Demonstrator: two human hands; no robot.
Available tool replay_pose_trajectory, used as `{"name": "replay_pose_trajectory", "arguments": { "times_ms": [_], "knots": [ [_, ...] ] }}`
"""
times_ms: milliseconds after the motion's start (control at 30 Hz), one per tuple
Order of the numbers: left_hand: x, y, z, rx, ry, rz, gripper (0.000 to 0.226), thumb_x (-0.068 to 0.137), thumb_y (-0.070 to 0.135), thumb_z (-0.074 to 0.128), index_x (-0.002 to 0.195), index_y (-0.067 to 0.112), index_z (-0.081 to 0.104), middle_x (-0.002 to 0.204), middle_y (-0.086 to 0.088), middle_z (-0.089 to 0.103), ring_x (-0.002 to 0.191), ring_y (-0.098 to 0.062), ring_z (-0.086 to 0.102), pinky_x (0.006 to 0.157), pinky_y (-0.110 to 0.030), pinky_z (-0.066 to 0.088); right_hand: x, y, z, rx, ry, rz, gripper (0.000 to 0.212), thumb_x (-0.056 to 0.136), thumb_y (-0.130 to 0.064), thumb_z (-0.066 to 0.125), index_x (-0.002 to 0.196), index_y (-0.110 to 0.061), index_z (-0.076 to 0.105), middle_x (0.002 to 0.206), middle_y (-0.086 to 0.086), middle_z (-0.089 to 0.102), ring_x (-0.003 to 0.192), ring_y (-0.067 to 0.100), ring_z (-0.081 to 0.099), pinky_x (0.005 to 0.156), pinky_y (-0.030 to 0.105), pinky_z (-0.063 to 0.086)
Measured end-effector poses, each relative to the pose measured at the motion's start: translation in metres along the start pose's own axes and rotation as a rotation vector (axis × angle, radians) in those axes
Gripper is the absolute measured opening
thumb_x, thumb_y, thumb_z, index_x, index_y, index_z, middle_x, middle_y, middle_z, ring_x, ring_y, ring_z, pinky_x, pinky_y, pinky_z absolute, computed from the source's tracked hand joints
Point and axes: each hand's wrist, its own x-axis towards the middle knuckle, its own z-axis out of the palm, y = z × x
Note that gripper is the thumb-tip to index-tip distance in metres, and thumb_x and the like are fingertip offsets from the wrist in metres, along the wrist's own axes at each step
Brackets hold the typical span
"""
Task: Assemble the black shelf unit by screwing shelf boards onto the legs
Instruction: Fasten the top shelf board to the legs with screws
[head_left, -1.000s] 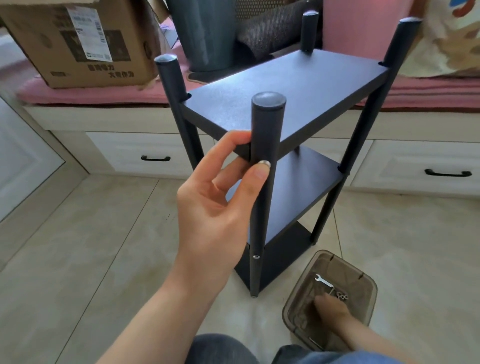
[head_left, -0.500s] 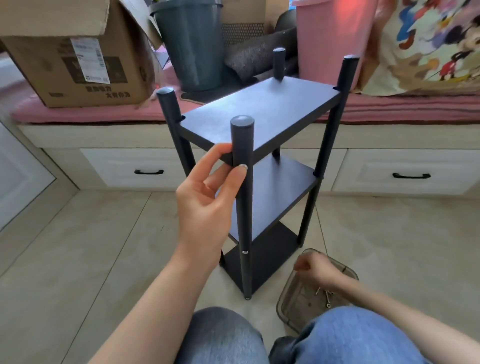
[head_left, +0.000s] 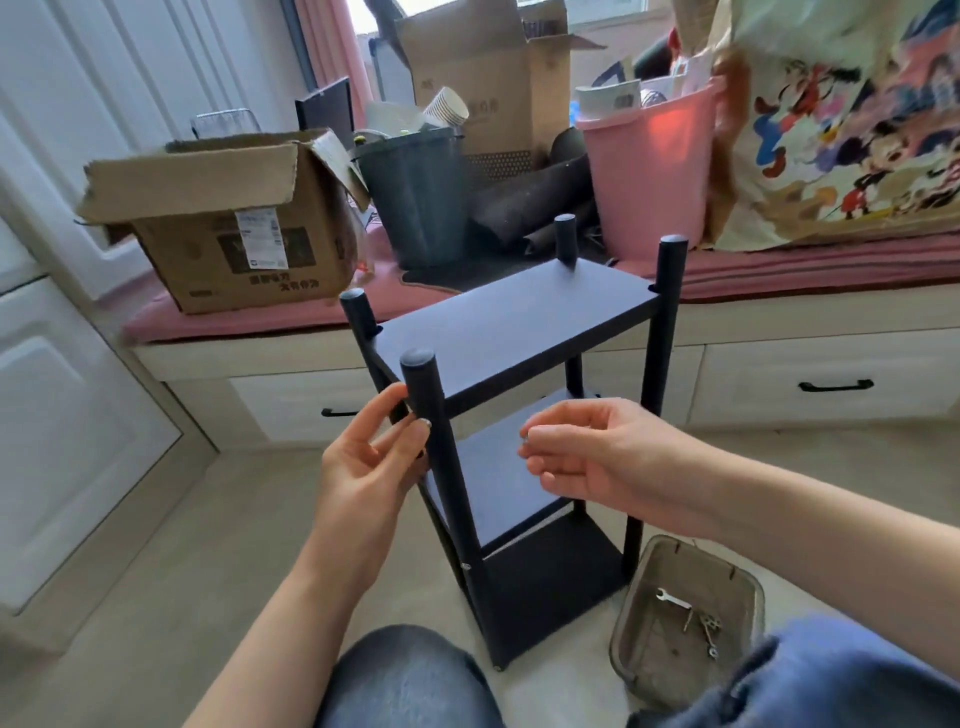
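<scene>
The fingers (head_left: 410, 431) of the left hand (head_left: 363, 467) curl around the near leg (head_left: 441, 467) of the black shelf unit (head_left: 519, 441) and hold it just under the top board (head_left: 514, 322). Right beside them, across that leg, the right hand (head_left: 587, 457) floats in the air with its fingertips (head_left: 530, 441) pinched together on something tiny and shiny; it is too small to tell what it is. The shelf unit stands up on the floor (head_left: 156, 571) right in front of the person, with two more boards below the fingers. Down low, to the right of the hands, a see-through box (head_left: 685, 608) sits on the floor with a small wrench (head_left: 672, 600) and some screws (head_left: 706, 631) inside. Far behind the fingers, a long seat with a pink cushion (head_left: 810, 265) holds a cardboard box (head_left: 228, 228), a dark bucket (head_left: 415, 197) and a pink bucket (head_left: 649, 166).
</scene>
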Motion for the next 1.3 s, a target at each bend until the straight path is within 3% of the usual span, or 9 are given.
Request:
{"name": "replay_pose_trajectory", "arguments": {
  "times_ms": [133, 300, 500, 633, 767, 867, 1000, 1133, 1300],
  "knots": [
    [-0.001, 0.009, -0.028, 0.005, -0.012, -0.035, 0.047, 0.078, 0.027, 0.074, 0.125, 0.024, 0.066, 0.11, -0.015, 0.076, 0.102, -0.032, 0.071, 0.101, -0.055, 0.052, 0.024, 0.017, 0.036, 0.089, 0.031, 0.109, 0.015, 0.089, -0.005, 0.067, 0.103, -0.001, 0.066, 0.093, 0.015, 0.072, 0.084, 0.019, 0.069, 0.075, 0.025, 0.059],
    [0.0, 0.013, -0.055, 0.01, -0.07, -0.067, 0.075, 0.066, 0.045, 0.091, 0.133, 0.024, 0.065, 0.121, -0.021, 0.071, 0.112, -0.038, 0.068, 0.097, -0.048, 0.056, 0.051, 0.037, 0.069, 0.433, 0.09, 0.102, 0.013, 0.093, -0.001, 0.062, 0.101, 0.004, 0.07, 0.082, 0.014, 0.07, 0.068, 0.015, 0.067, 0.069, 0.022, 0.059],
    [0.003, 0.012, -0.063, 0.023, -0.101, -0.037, 0.049, 0.078, 0.025, 0.071, 0.127, 0.025, 0.068, 0.115, -0.016, 0.074, 0.11, -0.031, 0.071, 0.091, -0.046, 0.059, 0.065, 0.034, 0.077, 0.525, 0.134, -0.054, 0.009, 0.091, 0.003, 0.062, 0.095, 0.004, 0.069, 0.083, 0.011, 0.072, 0.073, 0.014, 0.07, 0.071, 0.021, 0.059],
    [0.003, 0.012, -0.063, 0.022, -0.078, -0.044, 0.058, 0.077, 0.024, 0.07, 0.134, 0.019, 0.062, 0.114, -0.016, 0.075, 0.109, -0.032, 0.071, 0.092, -0.047, 0.059, 0.067, 0.028, 0.075, 0.411, 0.17, -0.11, 0.009, 0.089, 0.005, 0.063, 0.087, -0.001, 0.069, 0.075, 0.007, 0.071, 0.07, 0.013, 0.068, 0.07, 0.019, 0.058],
    [0.004, 0.012, -0.062, -0.014, -0.089, -0.049, 0.07, 0.071, 0.035, 0.088, 0.135, 0.018, 0.064, 0.12, -0.02, 0.071, 0.116, -0.036, 0.067, 0.096, -0.056, 0.055, 0.068, 0.024, 0.072, 0.183, 0.231, -0.194, 0.007, 0.089, 0.001, 0.066, 0.089, -0.002, 0.072, 0.084, 0.013, 0.072, 0.081, 0.017, 0.069, 0.077, 0.021, 0.059],
    [0.001, 0.017, -0.058, -0.04, -0.076, -0.043, 0.067, 0.066, 0.037, 0.092, 0.127, 0.022, 0.07, 0.113, -0.019, 0.074, 0.109, -0.035, 0.07, 0.095, -0.061, 0.054, 0.071, 0.019, 0.07, 0.108, 0.223, -0.229, 0.007, 0.088, 0.0, 0.067, 0.09, -0.001, 0.074, 0.086, 0.016, 0.074, 0.08, 0.017, 0.07, 0.075, 0.022, 0.058],
    [-0.004, 0.026, -0.054, -0.082, 0.006, -0.025, 0.036, 0.081, 0.017, 0.073, 0.116, 0.025, 0.076, 0.095, -0.011, 0.075, 0.087, -0.023, 0.071, 0.081, -0.052, 0.061, 0.08, 0.011, 0.076, 0.062, 0.18, -0.267, 0.009, 0.088, 0.001, 0.067, 0.095, 0.001, 0.074, 0.08, 0.01, 0.073, 0.075, 0.015, 0.071, 0.07, 0.021, 0.058],
    [-0.002, 0.034, -0.064, -0.077, 0.076, -0.032, 0.043, 0.083, 0.014, 0.062, 0.124, 0.022, 0.07, 0.091, -0.009, 0.072, 0.084, -0.023, 0.066, 0.073, -0.044, 0.061, 0.103, 0.008, 0.099, 0.028, 0.163, -0.249, 0.017, 0.089, -0.002, 0.068, 0.105, 0.002, 0.071, 0.083, 0.006, 0.074, 0.072, 0.011, 0.071, 0.07, 0.023, 0.059],
    [0.005, 0.041, -0.086, -0.057, 0.131, -0.07, 0.033, 0.085, 0.016, 0.061, 0.113, 0.023, 0.077, 0.087, -0.011, 0.063, 0.089, -0.031, 0.052, 0.075, -0.047, 0.061, 0.135, 0.021, 0.129, 0.137, 0.134, -0.22, 0.014, 0.089, -0.005, 0.069, 0.103, -0.004, 0.071, 0.086, 0.007, 0.075, 0.075, 0.013, 0.071, 0.074, 0.025, 0.06]
  ]
}}
